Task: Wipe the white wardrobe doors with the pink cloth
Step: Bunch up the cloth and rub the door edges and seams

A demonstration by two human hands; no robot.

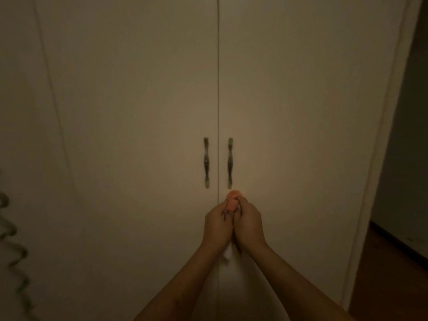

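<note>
Two tall white wardrobe doors fill the dim view, the left door [139, 112] and the right door [301, 112], meeting at a vertical seam. Each carries a slim metal handle, the left handle [206, 162] and the right handle [230, 163]. Just below the handles, my left hand [216, 227] and my right hand [249, 222] are pressed together around a bunched pink cloth [233, 200]. Only a small pink wad shows above my fingers. A pale scrap hangs under the hands. The cloth sits close to the seam; whether it touches the door is unclear.
A white side panel [382, 158] ends the wardrobe on the right, with a dark opening and brown floor [393, 274] beyond it. A blurred dark wavy shape [14, 239] hangs at the far left edge.
</note>
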